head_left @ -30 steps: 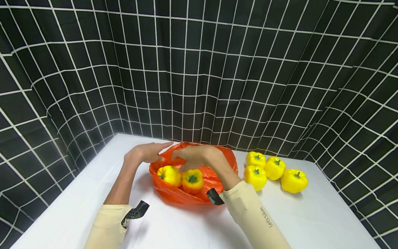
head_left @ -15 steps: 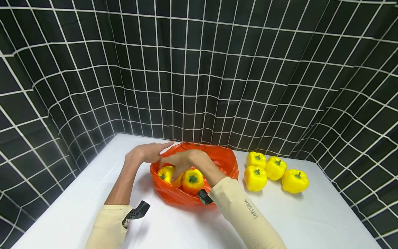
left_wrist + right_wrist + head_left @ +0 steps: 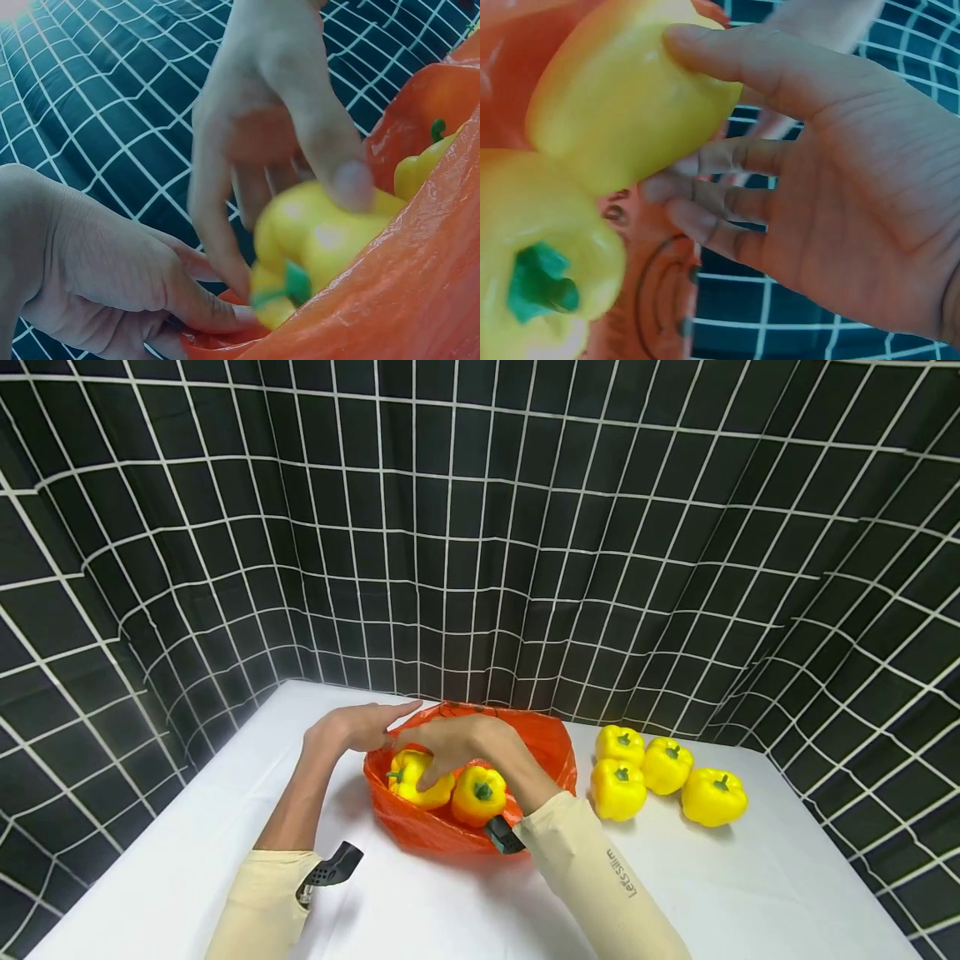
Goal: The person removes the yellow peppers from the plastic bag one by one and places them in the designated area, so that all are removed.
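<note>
An orange-red plastic bag (image 3: 405, 832) stands with its mouth spread wide, two yellow bell peppers inside. My left hand (image 3: 358, 727) is at the bag's left rim; in the left wrist view its thumb pinches the orange plastic (image 3: 375, 300). Reaching in from the right, my right hand (image 3: 450, 742) grips the left bell pepper (image 3: 407, 777), whose stem points left. In the right wrist view the thumb lies on top of this pepper (image 3: 630, 97) with the fingers curled at its side. The other bell pepper (image 3: 472, 777) sits right beside it, stem up.
Several more yellow bell peppers (image 3: 618, 792) stand grouped on the white table (image 3: 750, 877) right of the bag. One bell pepper (image 3: 714, 797) is slightly apart from them. A black curtain with a white grid (image 3: 480, 527) surrounds the table's back and sides.
My right hand has moved left and taken hold of the left bell pepper, which has turned and shifted slightly right. The neighbouring pepper has shifted right too. The left hand stays at the rim.
</note>
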{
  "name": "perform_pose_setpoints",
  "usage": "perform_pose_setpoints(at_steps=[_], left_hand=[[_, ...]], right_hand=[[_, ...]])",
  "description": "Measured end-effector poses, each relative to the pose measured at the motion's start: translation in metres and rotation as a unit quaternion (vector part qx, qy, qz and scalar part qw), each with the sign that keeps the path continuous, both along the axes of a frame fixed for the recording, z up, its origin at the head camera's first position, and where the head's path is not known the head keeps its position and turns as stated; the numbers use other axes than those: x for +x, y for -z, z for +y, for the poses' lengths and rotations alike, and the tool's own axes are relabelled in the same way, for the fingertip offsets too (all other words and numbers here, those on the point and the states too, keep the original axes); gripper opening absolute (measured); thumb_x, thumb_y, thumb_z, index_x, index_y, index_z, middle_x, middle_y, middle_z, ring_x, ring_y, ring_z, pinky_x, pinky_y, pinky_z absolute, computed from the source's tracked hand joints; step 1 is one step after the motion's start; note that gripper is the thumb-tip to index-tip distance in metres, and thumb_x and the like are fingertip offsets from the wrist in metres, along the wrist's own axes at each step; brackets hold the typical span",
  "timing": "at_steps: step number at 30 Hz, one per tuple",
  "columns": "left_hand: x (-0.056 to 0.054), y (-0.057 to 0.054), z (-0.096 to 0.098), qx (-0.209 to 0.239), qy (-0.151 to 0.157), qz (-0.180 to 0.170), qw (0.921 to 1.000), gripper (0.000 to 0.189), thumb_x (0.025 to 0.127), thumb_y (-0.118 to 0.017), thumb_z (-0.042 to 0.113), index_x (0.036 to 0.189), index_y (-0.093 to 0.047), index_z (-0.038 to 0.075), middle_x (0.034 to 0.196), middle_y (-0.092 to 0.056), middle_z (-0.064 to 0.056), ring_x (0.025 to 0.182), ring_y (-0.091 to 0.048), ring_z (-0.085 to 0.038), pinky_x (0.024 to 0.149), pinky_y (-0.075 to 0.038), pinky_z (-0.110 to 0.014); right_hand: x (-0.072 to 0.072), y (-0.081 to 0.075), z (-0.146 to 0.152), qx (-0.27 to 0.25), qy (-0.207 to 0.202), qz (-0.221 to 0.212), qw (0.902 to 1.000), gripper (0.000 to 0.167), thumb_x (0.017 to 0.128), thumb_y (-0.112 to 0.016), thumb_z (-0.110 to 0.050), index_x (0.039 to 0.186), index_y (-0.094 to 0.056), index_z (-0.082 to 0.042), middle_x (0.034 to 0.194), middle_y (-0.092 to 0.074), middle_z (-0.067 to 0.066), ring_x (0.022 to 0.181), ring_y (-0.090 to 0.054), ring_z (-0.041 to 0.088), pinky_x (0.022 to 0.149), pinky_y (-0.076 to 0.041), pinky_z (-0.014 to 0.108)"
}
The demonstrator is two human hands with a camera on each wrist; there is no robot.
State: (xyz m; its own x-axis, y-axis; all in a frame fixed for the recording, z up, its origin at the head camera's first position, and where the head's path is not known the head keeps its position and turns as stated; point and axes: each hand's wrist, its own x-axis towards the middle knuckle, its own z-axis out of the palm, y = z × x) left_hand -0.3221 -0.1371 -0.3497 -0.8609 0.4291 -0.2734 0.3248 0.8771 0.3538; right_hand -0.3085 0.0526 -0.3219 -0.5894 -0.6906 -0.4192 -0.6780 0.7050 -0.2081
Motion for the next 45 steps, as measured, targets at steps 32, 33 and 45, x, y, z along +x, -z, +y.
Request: perform_pose_setpoints(at_steps=[32, 33, 45], left_hand=[[-0.003, 0.002, 0.002, -0.003, -0.019, -0.015, 0.9997, 0.076, 0.104, -0.063, 0.014, 0.168, -0.024, 0.026, 0.164, -0.046, -0.013, 0.145, -0.049, -0.036, 0.121, -0.04, -0.064], [-0.003, 0.002, 0.003, -0.004, -0.018, -0.015, 0.9997, 0.076, 0.104, -0.063, 0.014, 0.168, -0.024, 0.026, 0.164, -0.047, -0.013, 0.145, -0.049, -0.036, 0.121, -0.04, -0.064], [0.0, 0.001, 0.002, -0.01, -0.017, -0.015, 0.9997, 0.078, 0.104, -0.062, 0.014, 0.168, -0.02, 0.026, 0.16, -0.051, -0.016, 0.139, -0.055, -0.035, 0.12, -0.041, -0.064]], right_hand=[[0.029, -0.03, 0.085, -0.272, 0.0, 0.065, 0.9601, 0.07, 0.086, -0.079, -0.02, 0.148, -0.048, -0.012, 0.146, -0.057, 0.003, 0.126, -0.058, 0.018, 0.11, -0.055, 0.038], [0.03, -0.031, 0.09, -0.282, 0.005, 0.072, 0.9567, 0.073, 0.086, -0.078, -0.022, 0.15, -0.047, -0.012, 0.148, -0.056, 0.003, 0.127, -0.057, 0.018, 0.111, -0.054, 0.039], [0.069, -0.047, 0.183, -0.317, 0.115, 0.165, 0.9269, 0.068, 0.083, -0.082, -0.03, 0.144, -0.055, -0.018, 0.127, -0.053, -0.001, 0.108, -0.055, 0.019, 0.092, -0.055, 0.041]])
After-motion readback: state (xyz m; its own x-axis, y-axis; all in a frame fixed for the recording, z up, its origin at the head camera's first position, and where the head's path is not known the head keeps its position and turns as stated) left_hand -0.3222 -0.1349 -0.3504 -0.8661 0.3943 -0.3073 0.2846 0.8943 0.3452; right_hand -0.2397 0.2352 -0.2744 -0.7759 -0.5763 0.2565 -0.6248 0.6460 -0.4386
